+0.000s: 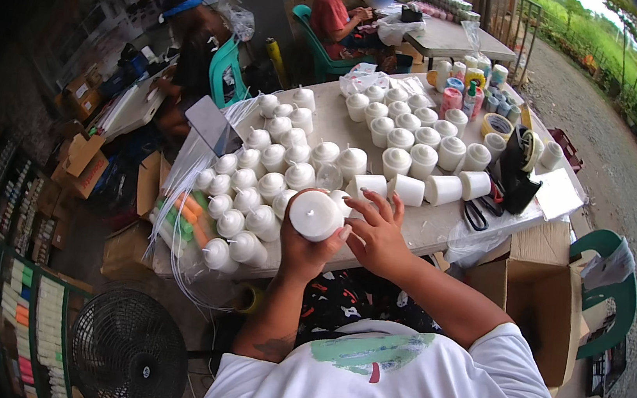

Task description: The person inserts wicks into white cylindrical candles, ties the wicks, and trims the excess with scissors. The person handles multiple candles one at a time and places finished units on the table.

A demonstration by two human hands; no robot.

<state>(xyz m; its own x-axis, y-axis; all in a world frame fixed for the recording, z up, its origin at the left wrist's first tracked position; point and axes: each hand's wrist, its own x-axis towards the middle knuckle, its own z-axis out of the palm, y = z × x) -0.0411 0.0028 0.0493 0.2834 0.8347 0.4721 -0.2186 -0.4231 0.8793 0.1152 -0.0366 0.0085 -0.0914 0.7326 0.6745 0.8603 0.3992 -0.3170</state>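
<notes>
A round white candle (315, 216) is gripped in my left hand (298, 253), its flat end with a small wick nub facing up toward me. My right hand (380, 241) is beside it, fingers spread and curved, the thumb tip at the candle's right edge; whether it presses there I cannot tell. Rows of white candles with domed tops and wicks (273, 186) stand left of and beyond my hands. Another group of white candles (405, 130) stands farther back. Several white candles lying on their sides (406, 189) are just past my right fingers.
The white table (339, 260) also bears a tablet (213, 126), white wick strands (176, 206), scissors (475, 214), a black tape dispenser (520, 171) and paint bottles (453, 100). A fan (129, 354) stands lower left, a cardboard box (532, 290) right. Two people sit at other tables.
</notes>
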